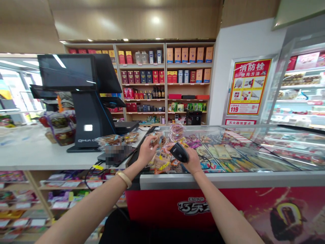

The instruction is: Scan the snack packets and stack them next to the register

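Observation:
My right hand point(192, 160) is wrapped round a black barcode scanner point(179, 152), held over the freezer's glass top with its head pointing left. A cable trails from it to the right. My left hand point(147, 149) is closed on a clear-wrapped packet of brown baked food point(158, 139) at the freezer's left end. Just below the scanner, another wrapped packet point(161, 162) with a yellow mark rests on the glass. Behind the hands stands a small stack of wrapped packets point(176, 132). Two further wrapped packets point(109, 140) lie on the counter to the left.
A black checkout terminal point(87, 115) stands on the white counter point(50, 162), beside a dark, partly blurred device point(115, 157). The chest freezer point(254, 179) spans the right, with ice creams under its glass. Shelves of boxed goods point(142, 77) line the back wall.

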Motion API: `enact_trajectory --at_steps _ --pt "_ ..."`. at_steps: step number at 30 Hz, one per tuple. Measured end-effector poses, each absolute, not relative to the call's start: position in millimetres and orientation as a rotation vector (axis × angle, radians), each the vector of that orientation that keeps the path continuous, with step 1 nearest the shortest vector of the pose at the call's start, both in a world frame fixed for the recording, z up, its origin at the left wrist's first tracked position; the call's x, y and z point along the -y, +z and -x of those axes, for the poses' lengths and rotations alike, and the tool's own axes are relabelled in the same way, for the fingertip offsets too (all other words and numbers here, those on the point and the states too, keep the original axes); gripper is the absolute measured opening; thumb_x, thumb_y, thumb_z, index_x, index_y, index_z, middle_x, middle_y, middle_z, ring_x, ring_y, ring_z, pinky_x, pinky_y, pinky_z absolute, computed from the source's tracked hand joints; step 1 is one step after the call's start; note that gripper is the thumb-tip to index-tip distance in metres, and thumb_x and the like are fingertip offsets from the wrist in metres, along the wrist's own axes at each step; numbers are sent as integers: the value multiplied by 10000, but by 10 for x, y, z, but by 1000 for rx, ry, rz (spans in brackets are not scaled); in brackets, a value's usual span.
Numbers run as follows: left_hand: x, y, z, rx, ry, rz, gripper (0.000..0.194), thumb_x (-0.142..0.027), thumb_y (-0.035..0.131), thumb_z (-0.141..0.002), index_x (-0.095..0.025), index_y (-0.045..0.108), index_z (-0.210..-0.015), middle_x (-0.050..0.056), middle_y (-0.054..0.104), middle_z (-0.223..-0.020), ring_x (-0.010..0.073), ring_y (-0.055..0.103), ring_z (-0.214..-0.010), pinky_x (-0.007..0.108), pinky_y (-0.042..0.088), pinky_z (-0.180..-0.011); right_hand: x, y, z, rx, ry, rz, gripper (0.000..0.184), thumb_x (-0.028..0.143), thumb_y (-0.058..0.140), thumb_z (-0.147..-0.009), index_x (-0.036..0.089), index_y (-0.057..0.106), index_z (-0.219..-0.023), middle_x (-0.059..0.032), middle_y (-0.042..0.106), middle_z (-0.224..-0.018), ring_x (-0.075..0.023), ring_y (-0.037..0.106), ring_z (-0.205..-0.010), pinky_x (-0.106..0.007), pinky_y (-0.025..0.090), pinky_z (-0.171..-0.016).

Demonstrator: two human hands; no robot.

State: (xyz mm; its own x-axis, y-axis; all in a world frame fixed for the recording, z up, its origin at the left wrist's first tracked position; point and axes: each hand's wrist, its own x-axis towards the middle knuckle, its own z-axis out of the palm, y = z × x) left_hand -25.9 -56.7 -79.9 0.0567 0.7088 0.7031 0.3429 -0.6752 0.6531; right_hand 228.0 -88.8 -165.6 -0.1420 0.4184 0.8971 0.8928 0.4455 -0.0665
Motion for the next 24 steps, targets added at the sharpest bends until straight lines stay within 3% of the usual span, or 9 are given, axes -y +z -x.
enact_trajectory --at_steps 4,9,12,16,21,24 --pt "381 -789 230 -1240 1668 -1838 393 -189 670 -720 -170 581 -1103 89 668 -1076 185 682 -824 328 574 -765 863 -1641 -2282 1726 -608 1203 357 279 582 -797 143 611 -1126 -83 622 -883 -235 541 -854 -329 399 -752" --pt "125 -835 112 -1414 1602 -1753 339 -170 614 -781 -129 581 -1116 129 683 -1033 189 691 -751 345 580 -689 866 -1575 -2240 1698 -598 1310 328 227 570 -786 151 629 -1100 -85 622 -869 -237 527 -849 -317 358 -724" --pt "47 -881 43 -1446 1508 -1847 326 -132 621 -754 -144 619 -1080 118 695 -993 232 695 -857 398 565 -788 899 -1548 -2210 1687 -592 1366 328 217 587 -769 176 633 -1091 -88 633 -913 -238 530 -864 -324 341 -744" --pt "85 -908 103 -1482 1424 -2050 330 -129 696 -659 -186 685 -984 130 667 -1112 313 558 -1190 460 410 -1049 940 -1532 -2199 1677 -573 1410 337 230 607 -761 188 633 -1095 -86 645 -914 -244 535 -876 -335 316 -775" --pt "207 -723 544 -1585 1419 -2188 393 -222 626 -732 -196 661 -1123 133 529 -1320 321 441 -1293 470 305 -1113 950 -1526 -2212 1694 -550 1428 340 260 605 -775 174 631 -1103 -96 644 -914 -247 534 -888 -339 295 -787" --pt "228 -494 998 -1843 1450 -2321 410 -268 582 -781 -183 630 -1180 141 513 -1319 322 436 -1276 466 305 -1095 944 -1518 -2218 1692 -543 1448 336 264 592 -782 170 632 -1102 -94 639 -904 -247 532 -885 -341 291 -788"
